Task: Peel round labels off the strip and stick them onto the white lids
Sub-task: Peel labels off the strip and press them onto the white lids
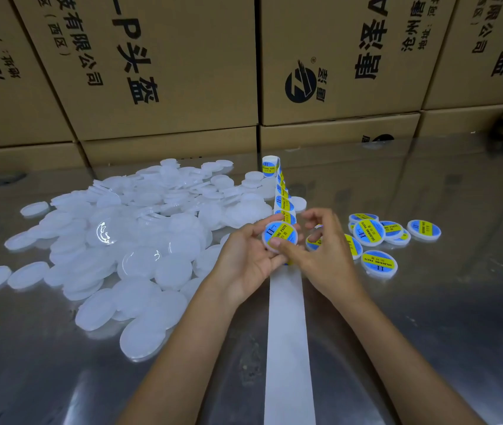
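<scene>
Two hands (244, 259) round glossy labelled lid (280, 236)

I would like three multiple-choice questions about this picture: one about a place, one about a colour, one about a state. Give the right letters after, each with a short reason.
1. Where does the heap of unlabelled lids lie, relative to the label strip?
A. to its left
B. to its right
C. on top of the cardboard boxes

2. Which colours do the round labels show?
A. red and white
B. blue and yellow
C. green and black

3. What is the left hand doing?
A. resting flat on the table
B. holding a labelled lid
C. hanging free, holding nothing

Answers:
1 A: the plain white lids are piled left of the strip; the finished lids lie to its right.
2 B: each label is blue with a yellow band.
3 B: its fingers curl round the labelled lid, while the right hand presses its thumb on the label.
</scene>
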The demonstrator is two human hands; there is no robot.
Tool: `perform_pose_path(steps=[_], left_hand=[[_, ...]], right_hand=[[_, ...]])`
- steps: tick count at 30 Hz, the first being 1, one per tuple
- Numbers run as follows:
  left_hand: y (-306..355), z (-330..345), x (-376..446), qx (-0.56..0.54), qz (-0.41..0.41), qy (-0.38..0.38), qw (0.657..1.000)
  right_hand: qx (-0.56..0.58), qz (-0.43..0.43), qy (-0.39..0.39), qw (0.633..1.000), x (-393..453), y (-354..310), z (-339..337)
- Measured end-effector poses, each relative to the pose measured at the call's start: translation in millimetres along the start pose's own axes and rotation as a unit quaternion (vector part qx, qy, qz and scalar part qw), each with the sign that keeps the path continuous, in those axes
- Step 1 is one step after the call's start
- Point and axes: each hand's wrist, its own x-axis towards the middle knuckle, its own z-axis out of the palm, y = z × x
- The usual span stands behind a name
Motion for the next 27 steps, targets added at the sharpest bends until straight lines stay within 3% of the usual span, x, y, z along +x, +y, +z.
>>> perform_pose_path(steps=[10,14,20,24,27], left_hand=[[-4.1,9.8,-6.9,0.023,-0.005,-0.056,0.998],[-6.6,7.2,-4.5,0.092,-0.016,-0.062,0.994],[-6.7,2.9,-8.9,0.339,0.066,-0.058,0.937],[-5.4,2.8,-8.8,0.341,0.128,-0.009,0.931],[-2.9,2.4,-9.7,0.325,0.149,0.024,0.934]], right_hand=[[-0.040,-0.019,0.005,0.999,0.9,6.9,0.9],[-0.018,-0.006,0.017,1.000,0.2,11.3,-0.1],[-0.022,-0.009,0.021,1.000,3.6,11.6,-8.4],[0.028,0.033,-0.002,0.999,5.5,10.7,-8.7],[0.069,0.046,-0.065,0.994,4.0,7.2,-5.5]])
